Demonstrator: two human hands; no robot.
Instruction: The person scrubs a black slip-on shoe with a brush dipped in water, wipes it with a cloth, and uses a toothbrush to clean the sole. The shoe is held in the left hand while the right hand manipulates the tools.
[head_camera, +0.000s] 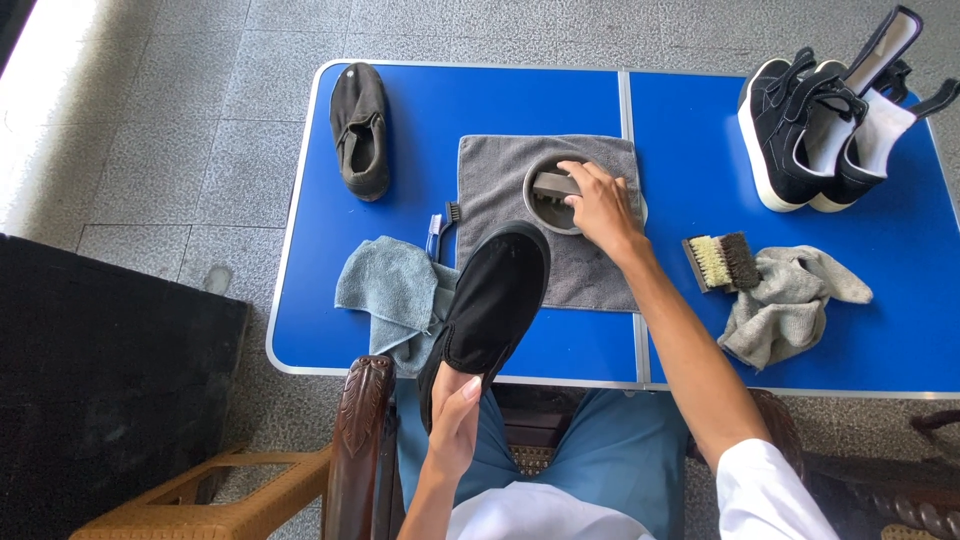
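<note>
A seated person's left hand (455, 425) grips a black slip-on shoe (490, 305) by the heel over the blue table's (320, 330) near edge, while the right hand (600, 205) clasps a brush (553, 186) in the bowl (545, 215) mid-table; scrubbing the shoe seems due next.

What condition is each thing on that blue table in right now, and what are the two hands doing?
Left hand: gripping the black slip-on shoe, tilted up.
Right hand: holding a brush in the round bowl.
Grey towel: spread flat.
Dark shoe: lying alone.
Black high-tops: straps open.
Two-tone brush: lying unused.
</note>
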